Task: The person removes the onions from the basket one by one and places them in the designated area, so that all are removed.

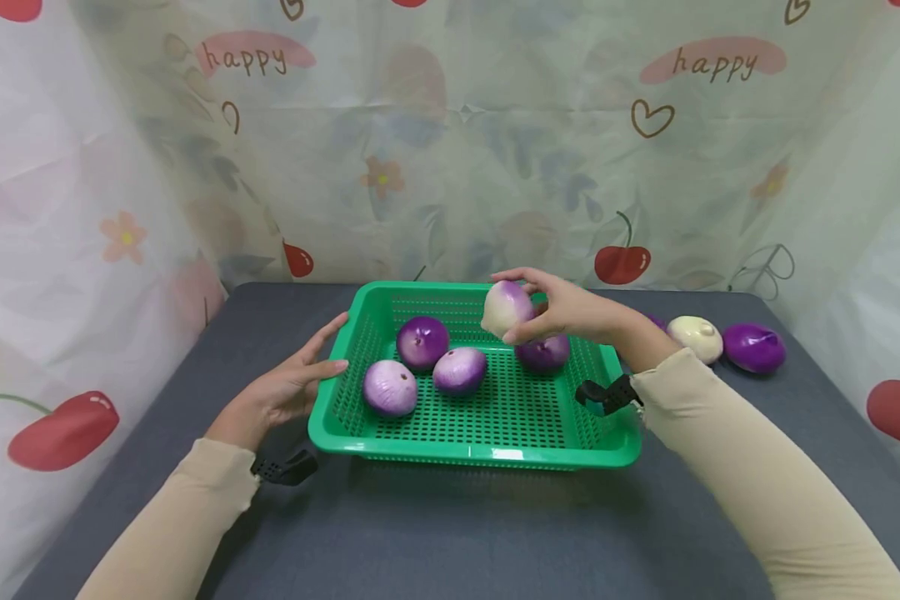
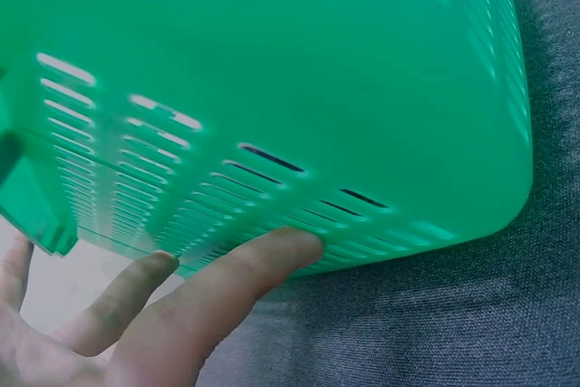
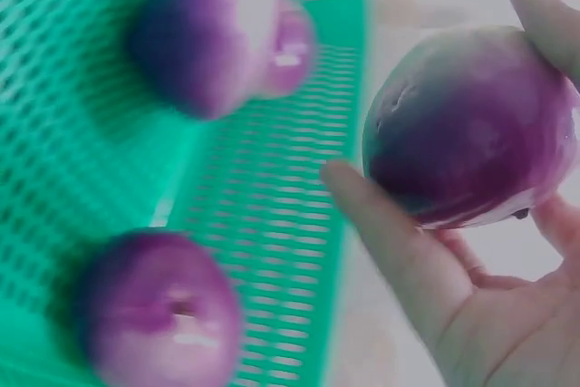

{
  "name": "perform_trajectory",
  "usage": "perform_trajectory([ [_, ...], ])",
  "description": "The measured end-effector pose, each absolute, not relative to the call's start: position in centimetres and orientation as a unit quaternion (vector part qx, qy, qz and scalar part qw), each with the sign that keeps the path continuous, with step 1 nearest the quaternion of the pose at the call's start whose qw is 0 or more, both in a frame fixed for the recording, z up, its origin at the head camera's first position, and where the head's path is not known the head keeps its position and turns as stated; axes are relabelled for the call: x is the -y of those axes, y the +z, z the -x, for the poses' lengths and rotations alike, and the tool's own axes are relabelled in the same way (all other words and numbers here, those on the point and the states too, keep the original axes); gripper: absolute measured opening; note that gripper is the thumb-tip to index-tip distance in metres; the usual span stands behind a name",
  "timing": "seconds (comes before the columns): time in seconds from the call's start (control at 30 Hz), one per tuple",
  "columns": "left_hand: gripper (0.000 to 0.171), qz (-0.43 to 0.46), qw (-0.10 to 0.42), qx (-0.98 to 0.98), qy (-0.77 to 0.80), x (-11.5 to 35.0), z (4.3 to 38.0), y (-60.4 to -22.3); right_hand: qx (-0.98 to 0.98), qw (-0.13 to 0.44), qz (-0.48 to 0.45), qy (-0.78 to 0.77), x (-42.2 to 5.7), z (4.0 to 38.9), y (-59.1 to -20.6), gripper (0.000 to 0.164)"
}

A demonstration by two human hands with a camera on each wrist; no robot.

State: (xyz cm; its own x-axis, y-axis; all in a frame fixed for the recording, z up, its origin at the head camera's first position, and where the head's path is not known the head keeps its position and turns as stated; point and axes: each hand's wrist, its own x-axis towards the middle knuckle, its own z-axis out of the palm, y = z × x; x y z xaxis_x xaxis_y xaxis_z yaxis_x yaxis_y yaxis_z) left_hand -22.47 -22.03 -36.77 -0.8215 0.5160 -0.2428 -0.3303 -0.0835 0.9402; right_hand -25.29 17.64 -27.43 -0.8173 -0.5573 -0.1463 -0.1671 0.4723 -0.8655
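My right hand grips a pale purple-and-white onion above the right half of a green slotted basket. Up close in the right wrist view, thumb and fingers surround this onion. My left hand rests against the basket's left side, its fingers extended along the outer wall. Inside lie several onions: a dark purple onion, a pale purple onion, a purple-and-white onion and another purple onion, partly hidden behind the right hand.
On the dark grey table, to the right of the basket, sit a white onion and a deep purple onion. Another purple one is mostly hidden behind the right forearm. A patterned curtain surrounds the table at the back and sides.
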Motion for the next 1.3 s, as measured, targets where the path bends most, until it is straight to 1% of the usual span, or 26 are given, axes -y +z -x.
perform_trajectory([
  [0.17, 0.08, -0.077, 0.288, -0.612, 0.732, 22.0, 22.4, -36.7, -0.809, 0.143, 0.209, -0.531, -20.0, 24.2, -25.0, 0.071],
  [0.33, 0.079, -0.077, 0.288, -0.61, 0.735, 22.0, 22.4, -36.8, -0.747, 0.073, 0.2, -0.63, -23.0, 23.1, -24.0, 0.063],
  [0.5, 0.079, -0.077, 0.287, -0.609, 0.735, 22.0, 22.4, -36.9, -0.645, 0.022, 0.183, -0.742, -26.0, 22.2, -24.6, 0.061],
  [0.7, 0.08, -0.075, 0.29, -0.605, 0.737, 22.0, 22.5, -36.9, -0.572, -0.024, 0.123, -0.811, -29.7, 21.8, -26.1, 0.057],
  [0.83, 0.079, -0.077, 0.29, -0.606, 0.737, 22.1, 22.5, -36.8, -0.558, -0.038, 0.099, -0.823, -32.0, 21.4, -27.4, 0.058],
  [0.93, 0.079, -0.079, 0.29, -0.607, 0.736, 22.1, 22.4, -36.7, -0.587, -0.046, 0.093, -0.803, -33.3, 21.2, -28.7, 0.061],
  [1.07, 0.079, -0.078, 0.291, -0.607, 0.736, 22.1, 22.4, -36.6, -0.63, -0.04, 0.083, -0.771, -34.8, 20.8, -30.6, 0.061],
  [1.17, 0.079, -0.076, 0.291, -0.604, 0.738, 22.1, 22.4, -36.7, -0.657, -0.024, 0.067, -0.75, -35.5, 20.4, -32.0, 0.059],
  [1.3, 0.08, -0.074, 0.291, -0.6, 0.741, 22.1, 22.5, -36.9, -0.731, -0.01, 0.033, -0.681, -35.9, 19.9, -33.8, 0.056],
])
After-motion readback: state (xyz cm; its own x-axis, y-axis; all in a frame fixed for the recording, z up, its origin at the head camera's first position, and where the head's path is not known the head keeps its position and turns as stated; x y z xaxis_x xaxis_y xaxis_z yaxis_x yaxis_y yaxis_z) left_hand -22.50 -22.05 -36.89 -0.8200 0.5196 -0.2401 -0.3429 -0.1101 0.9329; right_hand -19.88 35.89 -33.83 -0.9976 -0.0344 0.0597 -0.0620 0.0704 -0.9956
